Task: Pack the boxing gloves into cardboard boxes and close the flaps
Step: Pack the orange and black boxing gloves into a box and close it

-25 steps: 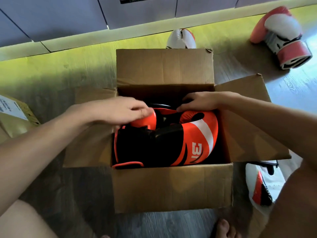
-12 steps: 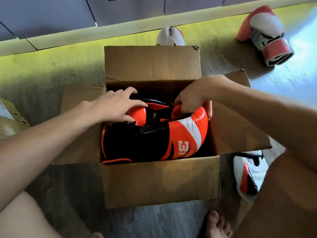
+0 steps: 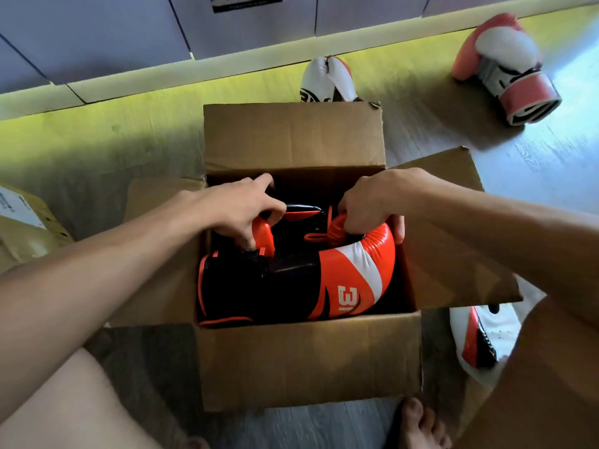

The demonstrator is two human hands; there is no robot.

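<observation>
An open cardboard box (image 3: 308,361) stands on the floor in front of me, all its flaps up or folded outward. Inside lies an orange, black and white boxing glove (image 3: 324,280) on its side, with a second glove (image 3: 301,218) mostly hidden behind it. My left hand (image 3: 240,209) reaches into the box and grips the orange thumb part at the left. My right hand (image 3: 369,202) is curled over the rounded orange end of the front glove at the right, fingers dug in.
A white and red glove (image 3: 327,79) stands behind the box, another (image 3: 505,69) lies at the far right, and a third (image 3: 476,338) lies beside the box's right flap. A second cardboard box (image 3: 22,225) sits at the left edge. My bare legs and toes (image 3: 418,422) flank the box.
Both hands went from resting on top of the gloves to digging into the box and gripping them. My view shifted slightly; the box reads a little lower in frame.
</observation>
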